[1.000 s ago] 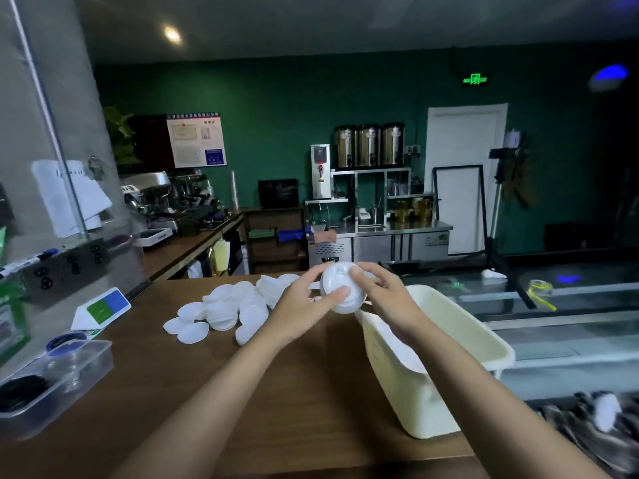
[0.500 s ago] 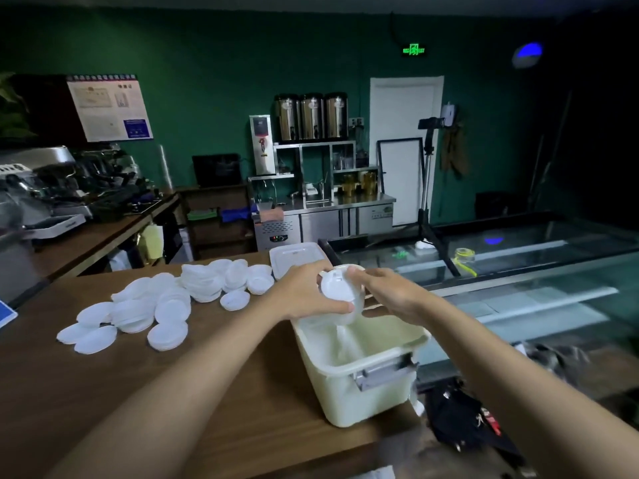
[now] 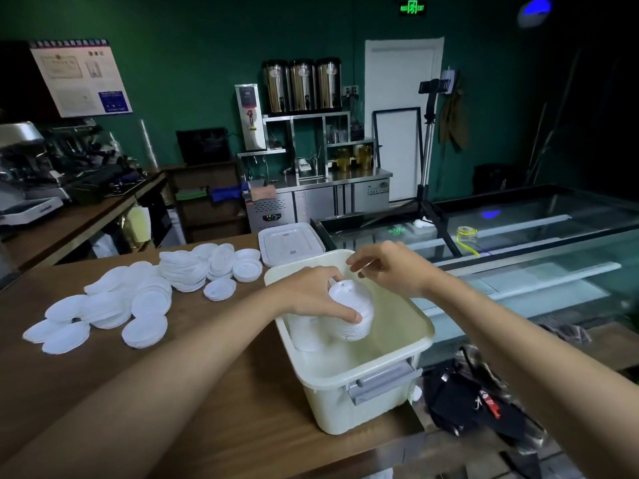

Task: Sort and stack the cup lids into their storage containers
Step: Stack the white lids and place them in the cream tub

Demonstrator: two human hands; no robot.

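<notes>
Fingers (image 3: 344,315) of the left hand (image 3: 311,299) wrap a nested stack of lids (image 3: 356,305), held inside the cream bin (image 3: 366,378) beside stored lids (image 3: 306,335). The right hand (image 3: 390,267) hovers over the far rim, loose and empty. Seat the stack squarely before letting go, or it may topple

Left arm bare, in from lower left, forearm stretched forward and to the right; left hand (image 3: 320,299) palm down, fingers and thumb curled round a lid stack (image 3: 358,311), thumb tip on its near edge. Right arm bare, in from lower right, forearm angled left. Right hand (image 3: 390,269) sits just beyond and right of the left hand, not touching it, fingers loosely curled and pointing left, nothing visible in them.
</notes>
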